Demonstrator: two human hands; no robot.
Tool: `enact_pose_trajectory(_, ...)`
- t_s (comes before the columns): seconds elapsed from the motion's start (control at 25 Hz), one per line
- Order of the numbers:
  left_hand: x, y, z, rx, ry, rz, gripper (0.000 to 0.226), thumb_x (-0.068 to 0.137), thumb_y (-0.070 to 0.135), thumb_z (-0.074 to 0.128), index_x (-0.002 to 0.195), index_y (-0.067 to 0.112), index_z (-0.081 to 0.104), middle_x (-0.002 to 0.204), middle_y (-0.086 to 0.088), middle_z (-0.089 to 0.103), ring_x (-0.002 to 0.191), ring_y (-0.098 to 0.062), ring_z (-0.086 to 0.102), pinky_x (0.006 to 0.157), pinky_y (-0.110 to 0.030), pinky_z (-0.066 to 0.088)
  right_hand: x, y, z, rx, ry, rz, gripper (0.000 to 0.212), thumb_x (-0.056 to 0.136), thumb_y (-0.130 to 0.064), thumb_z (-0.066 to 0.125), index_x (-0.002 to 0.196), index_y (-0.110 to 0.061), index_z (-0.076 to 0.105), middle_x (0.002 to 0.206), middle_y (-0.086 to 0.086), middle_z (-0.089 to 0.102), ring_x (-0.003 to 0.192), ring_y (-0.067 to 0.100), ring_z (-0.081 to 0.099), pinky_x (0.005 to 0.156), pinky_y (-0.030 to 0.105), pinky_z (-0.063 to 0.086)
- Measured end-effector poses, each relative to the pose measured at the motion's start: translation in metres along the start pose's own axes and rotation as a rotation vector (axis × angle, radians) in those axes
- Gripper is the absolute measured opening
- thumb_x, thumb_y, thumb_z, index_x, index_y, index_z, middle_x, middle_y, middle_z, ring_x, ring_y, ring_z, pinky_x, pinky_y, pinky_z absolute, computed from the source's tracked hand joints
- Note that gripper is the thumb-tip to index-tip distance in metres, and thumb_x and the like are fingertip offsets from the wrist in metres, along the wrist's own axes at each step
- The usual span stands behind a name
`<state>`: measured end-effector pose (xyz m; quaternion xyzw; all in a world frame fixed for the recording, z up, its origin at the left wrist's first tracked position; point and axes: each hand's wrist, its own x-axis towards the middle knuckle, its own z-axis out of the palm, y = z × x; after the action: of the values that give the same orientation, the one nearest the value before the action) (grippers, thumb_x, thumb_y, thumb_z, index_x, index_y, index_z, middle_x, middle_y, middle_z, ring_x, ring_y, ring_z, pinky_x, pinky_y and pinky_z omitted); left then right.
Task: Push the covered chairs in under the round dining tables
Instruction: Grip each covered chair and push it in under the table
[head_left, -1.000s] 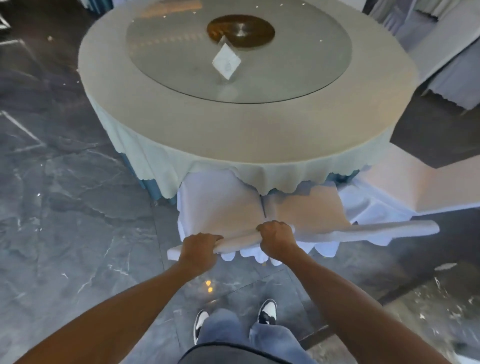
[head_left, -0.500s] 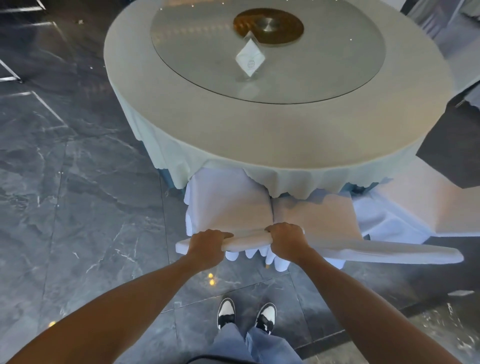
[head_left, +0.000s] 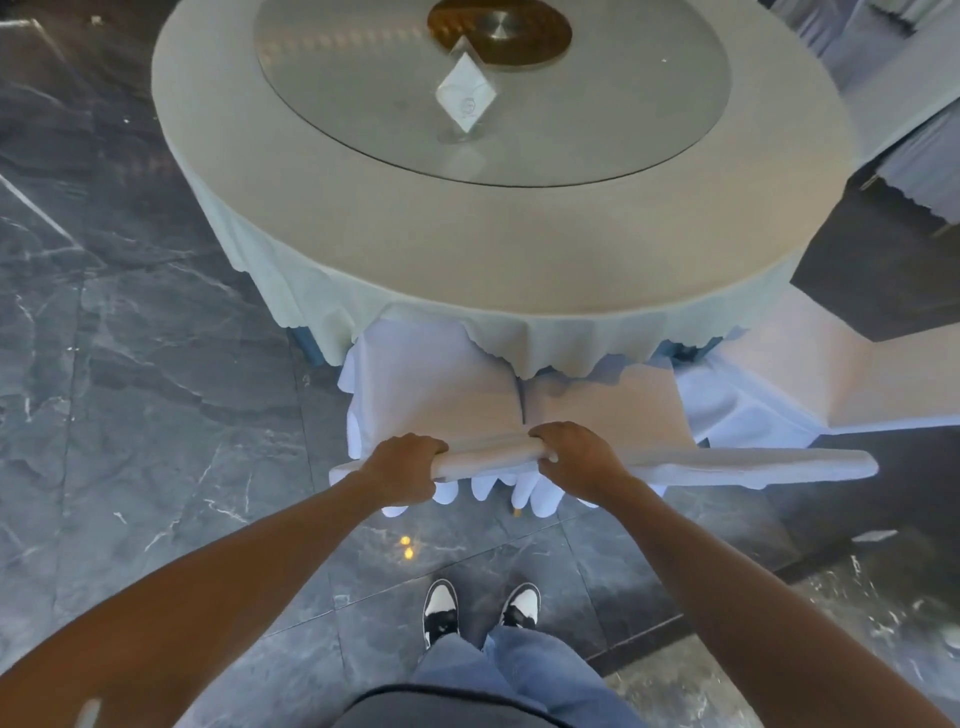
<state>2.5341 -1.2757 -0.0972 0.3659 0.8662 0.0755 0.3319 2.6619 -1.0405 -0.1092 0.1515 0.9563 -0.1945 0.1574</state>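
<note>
From the head view, both hands grip the top rail of a white-covered chair (head_left: 441, 384): the left hand (head_left: 402, 467) near its left end, the right hand (head_left: 574, 457) towards the middle, fingers wrapped over the fabric. The round desk (head_left: 519, 249) looms larger than a second ago and the person's shoes (head_left: 480, 610) have stepped in. The chair's seat now slips beneath the hanging tablecloth (head_left: 363, 312), so this one looks nearly home. A second covered chair (head_left: 737, 410) sits just beside it on the right.

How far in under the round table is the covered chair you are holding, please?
Partly in: the tablecloth hem overlaps the covered chair's seat front, while most of the seat and the backrest, gripped by left hand and right hand, remain outside.
</note>
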Motion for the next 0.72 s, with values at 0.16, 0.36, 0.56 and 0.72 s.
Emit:
enact_pose_trajectory(0.16,0.014,0.050,-0.012,-0.136,-0.023,0.169,0.043,0.072,0.022,0.064,0.115,0.030,0.061,0.094,0.009,0.067,0.085,-0.022,0.060,0.069,-0.032,0.046,-0.022,0.040,-0.010,0.031,0.098,0.045,0.047,0.090,-0.038,0.060,0.134,-0.023,0.054,0.134,-0.002,0.059,0.120,0.021,0.055,0.101,0.035,0.044)
enact_pose_trajectory(0.36,0.050,0.149,0.005,-0.157,0.029,0.178,0.064,0.082,0.028,0.061,0.144,0.033,0.046,0.132,0.001,0.062,0.114,-0.026,0.060,0.088,-0.030,0.046,-0.038,0.104,-0.042,0.002,0.144,0.069,0.054,0.088,-0.045,0.061,0.137,-0.023,0.053,0.138,-0.002,0.057,0.123,0.021,0.052,0.103,0.035,0.042)
enact_pose_trajectory(0.56,0.091,0.244,0.026,-0.104,0.024,0.185,0.074,0.082,0.049,0.069,0.148,0.030,0.041,0.144,0.005,0.053,0.127,-0.019,0.052,0.099,-0.030,0.042,-0.063,0.190,-0.079,-0.029,0.171,-0.051,0.066,0.081,-0.064,0.061,0.131,-0.021,0.059,0.129,0.000,0.063,0.117,0.022,0.058,0.100,0.034,0.041)
enact_pose_trajectory(0.72,0.113,0.310,0.066,-0.018,-0.056,0.159,0.067,0.083,0.031,0.068,0.145,0.025,0.043,0.138,0.001,0.056,0.121,-0.021,0.055,0.095,-0.030,0.043,-0.103,0.261,-0.099,-0.199,0.102,-0.237,0.067,0.074,-0.065,0.061,0.126,-0.023,0.060,0.119,-0.003,0.068,0.104,0.021,0.064,0.093,0.035,0.047)
